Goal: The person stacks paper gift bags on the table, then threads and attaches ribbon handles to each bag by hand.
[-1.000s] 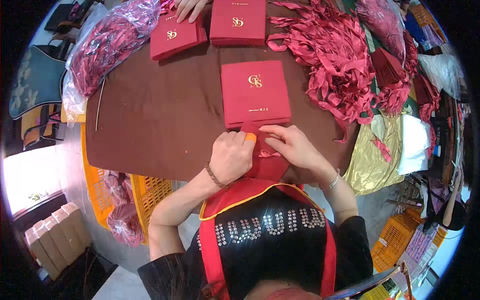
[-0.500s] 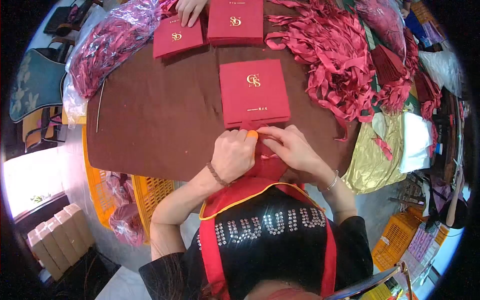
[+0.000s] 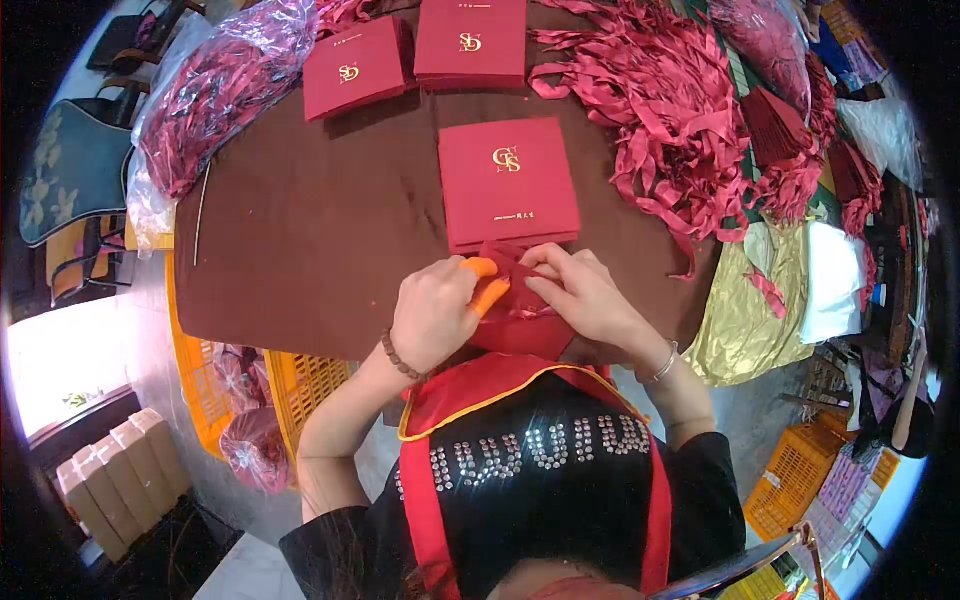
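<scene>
A dark red ribbon (image 3: pixel 514 284) lies folded at the table's near edge, between my two hands. My right hand (image 3: pixel 582 292) pinches it from the right with thumb and forefinger. From the left, my left hand (image 3: pixel 437 305) reaches to it; orange covers sit on its thumb and forefinger, which are spread apart, tips at the ribbon's edge. Just beyond my fingers lies a stack of red square card pieces (image 3: pixel 510 185) with gold lettering. A flat red piece (image 3: pixel 530 336) shows below the ribbon, partly behind my hands; its kind I cannot make out.
Two more red stacks (image 3: pixel 470 42) (image 3: pixel 355 72) stand at the far side of the brown-covered table (image 3: pixel 300 230). Loose red ribbons (image 3: pixel 660 110) heap at the right, and a plastic bag of ribbons (image 3: pixel 225 95) lies at the left. Orange crates (image 3: pixel 310 395) stand below.
My left hand has shifted left and its thumb and forefinger have parted. My right hand stays nearly in place. Another person's hand has left the far left stack.
</scene>
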`<action>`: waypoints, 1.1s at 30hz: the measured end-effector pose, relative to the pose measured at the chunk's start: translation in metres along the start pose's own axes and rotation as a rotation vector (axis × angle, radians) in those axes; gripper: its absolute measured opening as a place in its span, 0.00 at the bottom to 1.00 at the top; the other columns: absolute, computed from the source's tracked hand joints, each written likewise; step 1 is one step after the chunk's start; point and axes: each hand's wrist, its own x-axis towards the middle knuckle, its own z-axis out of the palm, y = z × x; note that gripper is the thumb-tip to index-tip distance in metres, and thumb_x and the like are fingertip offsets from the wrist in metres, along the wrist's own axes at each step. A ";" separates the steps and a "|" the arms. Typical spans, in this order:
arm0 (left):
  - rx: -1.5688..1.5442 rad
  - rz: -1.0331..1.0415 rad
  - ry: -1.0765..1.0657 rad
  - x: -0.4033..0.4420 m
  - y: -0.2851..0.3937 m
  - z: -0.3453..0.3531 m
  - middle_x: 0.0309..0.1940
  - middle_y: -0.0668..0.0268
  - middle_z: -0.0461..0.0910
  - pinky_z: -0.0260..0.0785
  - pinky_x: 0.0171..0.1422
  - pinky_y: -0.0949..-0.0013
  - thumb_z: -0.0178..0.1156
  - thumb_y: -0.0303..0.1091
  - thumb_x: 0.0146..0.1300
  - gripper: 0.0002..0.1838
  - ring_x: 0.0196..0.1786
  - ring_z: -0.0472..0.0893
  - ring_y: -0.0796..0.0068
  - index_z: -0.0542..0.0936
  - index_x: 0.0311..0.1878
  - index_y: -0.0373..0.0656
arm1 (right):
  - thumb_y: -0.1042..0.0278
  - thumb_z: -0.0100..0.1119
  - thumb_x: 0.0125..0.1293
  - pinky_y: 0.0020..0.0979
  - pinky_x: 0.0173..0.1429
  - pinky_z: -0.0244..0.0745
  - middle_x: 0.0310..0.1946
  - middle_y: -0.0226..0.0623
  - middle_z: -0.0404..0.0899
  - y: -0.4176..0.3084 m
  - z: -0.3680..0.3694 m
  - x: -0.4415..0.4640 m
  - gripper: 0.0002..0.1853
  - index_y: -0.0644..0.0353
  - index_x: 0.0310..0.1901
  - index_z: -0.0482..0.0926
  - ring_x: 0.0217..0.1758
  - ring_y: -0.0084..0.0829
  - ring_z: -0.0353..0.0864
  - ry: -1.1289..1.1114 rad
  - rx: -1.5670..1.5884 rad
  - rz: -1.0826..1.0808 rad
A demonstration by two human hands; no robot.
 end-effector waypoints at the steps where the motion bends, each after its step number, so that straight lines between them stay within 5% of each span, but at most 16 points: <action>1: 0.011 0.030 0.006 0.000 -0.001 0.002 0.25 0.57 0.78 0.70 0.31 0.63 0.64 0.34 0.51 0.10 0.27 0.78 0.58 0.78 0.35 0.39 | 0.65 0.54 0.61 0.34 0.49 0.65 0.34 0.39 0.79 -0.002 -0.001 -0.001 0.13 0.56 0.47 0.72 0.39 0.39 0.72 0.000 -0.004 -0.009; 14: 0.126 0.165 0.046 -0.005 -0.003 0.011 0.28 0.63 0.75 0.66 0.33 0.64 0.63 0.26 0.47 0.08 0.30 0.75 0.62 0.77 0.33 0.42 | 0.62 0.53 0.61 0.40 0.44 0.63 0.29 0.37 0.80 0.001 0.002 -0.002 0.10 0.52 0.44 0.73 0.32 0.43 0.75 0.027 -0.126 -0.167; 17: 0.053 0.256 0.154 0.002 0.000 -0.005 0.33 0.63 0.75 0.65 0.40 0.64 0.64 0.27 0.48 0.09 0.36 0.74 0.62 0.77 0.34 0.43 | 0.61 0.53 0.61 0.38 0.45 0.62 0.29 0.37 0.80 0.000 0.003 -0.002 0.10 0.51 0.44 0.73 0.33 0.40 0.76 0.000 -0.047 -0.196; 19: -0.153 0.119 0.101 0.007 -0.004 -0.016 0.39 0.64 0.74 0.61 0.49 0.64 0.64 0.28 0.49 0.09 0.44 0.71 0.62 0.78 0.36 0.45 | 0.61 0.53 0.62 0.36 0.45 0.62 0.29 0.36 0.80 -0.001 0.004 -0.002 0.10 0.51 0.44 0.74 0.34 0.38 0.76 0.006 -0.078 -0.226; 25: -0.050 0.056 -0.384 0.028 -0.025 -0.035 0.51 0.67 0.71 0.53 0.57 0.56 0.57 0.37 0.56 0.07 0.56 0.64 0.62 0.81 0.35 0.47 | 0.63 0.55 0.60 0.30 0.44 0.60 0.32 0.32 0.80 -0.012 0.004 -0.001 0.09 0.51 0.42 0.77 0.31 0.32 0.73 -0.080 -0.138 -0.320; 28: 0.122 0.265 -0.700 0.042 -0.029 -0.041 0.54 0.66 0.71 0.51 0.57 0.51 0.51 0.41 0.55 0.15 0.58 0.62 0.63 0.82 0.39 0.46 | 0.62 0.54 0.61 0.31 0.42 0.58 0.29 0.31 0.80 -0.016 0.007 0.000 0.09 0.49 0.42 0.77 0.32 0.30 0.76 -0.101 -0.179 -0.406; 29: 0.120 0.254 -0.696 0.048 -0.028 -0.041 0.54 0.66 0.71 0.51 0.57 0.51 0.51 0.41 0.55 0.15 0.58 0.62 0.63 0.82 0.39 0.46 | 0.63 0.55 0.60 0.31 0.42 0.58 0.29 0.30 0.79 -0.017 0.009 0.000 0.08 0.49 0.42 0.77 0.32 0.29 0.76 -0.103 -0.206 -0.440; 31: 0.078 0.086 -1.038 0.060 -0.019 -0.044 0.60 0.64 0.67 0.46 0.61 0.50 0.54 0.41 0.54 0.12 0.64 0.58 0.61 0.84 0.36 0.52 | 0.64 0.56 0.60 0.31 0.41 0.58 0.28 0.30 0.79 -0.018 0.011 -0.001 0.08 0.49 0.41 0.77 0.31 0.28 0.76 -0.096 -0.205 -0.459; 33: 0.077 0.030 -1.080 0.065 -0.014 -0.044 0.60 0.65 0.67 0.47 0.61 0.50 0.55 0.41 0.53 0.12 0.64 0.58 0.62 0.84 0.37 0.54 | 0.65 0.58 0.58 0.31 0.41 0.58 0.26 0.29 0.78 -0.020 0.012 -0.003 0.08 0.49 0.40 0.78 0.31 0.27 0.75 -0.058 -0.206 -0.480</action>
